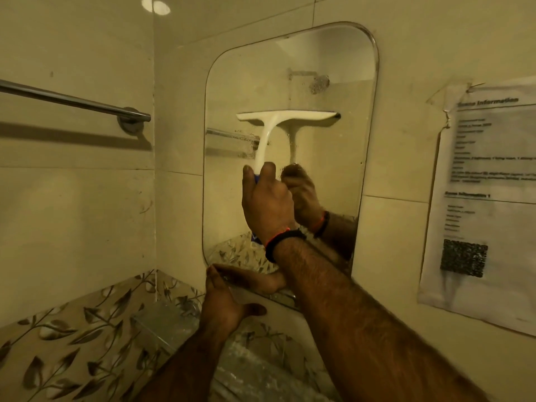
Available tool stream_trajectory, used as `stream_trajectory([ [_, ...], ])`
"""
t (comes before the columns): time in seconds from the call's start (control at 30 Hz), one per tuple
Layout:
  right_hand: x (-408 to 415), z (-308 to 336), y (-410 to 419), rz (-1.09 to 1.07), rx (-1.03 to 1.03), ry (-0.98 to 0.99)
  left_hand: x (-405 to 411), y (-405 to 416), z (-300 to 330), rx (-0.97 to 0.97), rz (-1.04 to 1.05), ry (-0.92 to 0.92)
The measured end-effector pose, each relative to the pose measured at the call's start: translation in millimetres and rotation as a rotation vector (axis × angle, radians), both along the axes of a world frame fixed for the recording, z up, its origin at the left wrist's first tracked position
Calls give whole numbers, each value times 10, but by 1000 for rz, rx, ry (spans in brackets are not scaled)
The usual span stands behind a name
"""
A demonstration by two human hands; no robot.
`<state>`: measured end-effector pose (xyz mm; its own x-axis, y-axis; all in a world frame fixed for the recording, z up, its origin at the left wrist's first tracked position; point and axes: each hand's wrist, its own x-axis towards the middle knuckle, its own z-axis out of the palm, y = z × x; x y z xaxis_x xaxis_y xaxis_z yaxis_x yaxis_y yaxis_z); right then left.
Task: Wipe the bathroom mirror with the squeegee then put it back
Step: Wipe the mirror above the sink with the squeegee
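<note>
Fingers (pixel 268 172) of my right hand (pixel 268 204) wrap the light, stiff squeegee (pixel 285 116) low on its handle; left hand (pixel 223 297) flat, steadying the mirror (pixel 333 175)

tiled wall (pixel 87 198), mirror (pixel 333 175), towel bar (pixel 72 101), paper notice (pixel 487 198)

The only writing I can make out is on the paper sheet (pixel 490 198) taped to the wall tiles right of the mirror. Its top heading reads "Scene Information", and a lower heading reads "Scene Information 1". The smaller lines under each are too blurred for me to read. A QR code (pixel 463 258) sits printed near the sheet's bottom
</note>
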<state>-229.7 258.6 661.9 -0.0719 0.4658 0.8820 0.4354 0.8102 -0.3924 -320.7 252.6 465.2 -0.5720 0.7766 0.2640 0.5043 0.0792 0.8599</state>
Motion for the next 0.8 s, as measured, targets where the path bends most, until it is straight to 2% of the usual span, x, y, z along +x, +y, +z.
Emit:
stream_trajectory([
  [0.17, 23, -464, -78, -22, -52, -59, -1, -10, 9, -33, -12, 14],
  [0.3, 46, -777, -143, -28, -76, -102, 9, -41, -2, -10, -4, 129],
  [0.47, 55, -1097, -206, -11, -128, -122, 35, -40, 52, 11, -5, 34],
  [0.67, 71, -1394, -292, -20, -211, -161, 8, -28, 9, -46, 8, 299],
  [0.77, 70, -1549, -351, -41, -236, -174, 11, -67, -8, -59, -5, 287],
  [0.8, 69, -1601, -367, -40, -245, -174, 19, -92, -43, -20, -42, 196],
])
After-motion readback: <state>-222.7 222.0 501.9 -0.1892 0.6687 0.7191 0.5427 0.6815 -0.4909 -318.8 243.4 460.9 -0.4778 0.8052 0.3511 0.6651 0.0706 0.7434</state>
